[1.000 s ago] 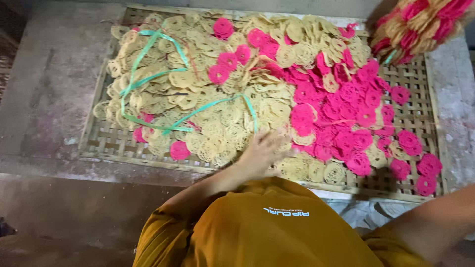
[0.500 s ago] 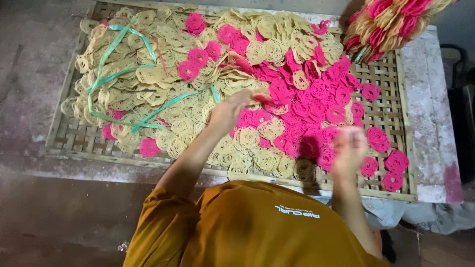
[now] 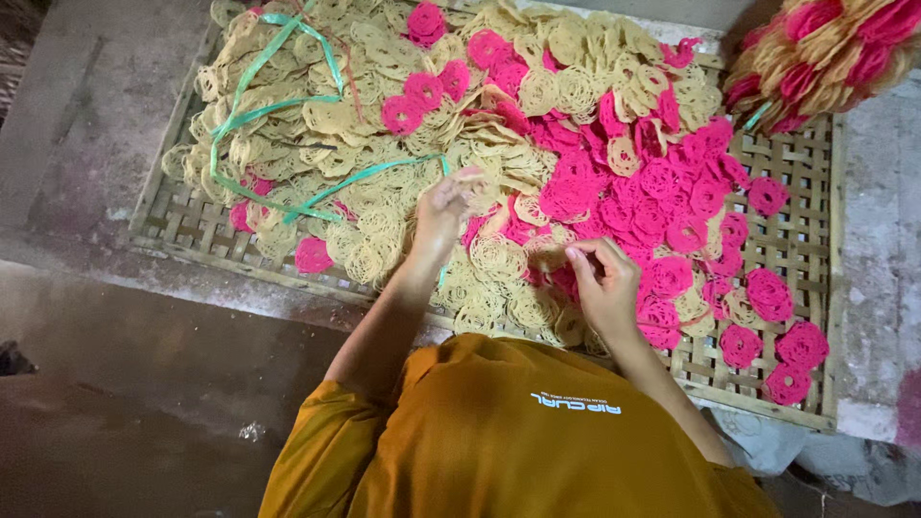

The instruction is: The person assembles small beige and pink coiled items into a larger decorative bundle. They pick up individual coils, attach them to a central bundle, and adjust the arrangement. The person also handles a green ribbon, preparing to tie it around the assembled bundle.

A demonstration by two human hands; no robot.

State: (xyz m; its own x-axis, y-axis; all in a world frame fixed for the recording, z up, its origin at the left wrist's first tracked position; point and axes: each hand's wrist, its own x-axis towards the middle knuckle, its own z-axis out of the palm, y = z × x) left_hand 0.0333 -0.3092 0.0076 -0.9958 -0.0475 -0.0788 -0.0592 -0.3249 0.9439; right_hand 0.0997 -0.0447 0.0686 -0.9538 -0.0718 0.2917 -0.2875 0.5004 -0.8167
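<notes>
hands work over woven bamboo tray (image 3: 811,288): left hand (image 3: 443,206) fingers pinched together on yellow crackers (image 3: 499,259), right hand (image 3: 602,280) fingertips together beside pink crackers (image 3: 672,201).

I see pink crackers (image 3: 662,182) among pale yellow crackers (image 3: 384,105), green straps (image 3: 278,105) upper left, a woven tan tray (image 3: 796,240), mustard shirt (image 3: 518,432).

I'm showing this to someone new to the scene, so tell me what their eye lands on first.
The bright pink lacy discs heaped on the right half of the woven bamboo tray stand out first, against the pale yellow discs piled on the left. Green plastic straps loop over the yellow pile. Both hands work mid-tray: the left hand on yellow discs, the right hand at the pink edge.
</notes>
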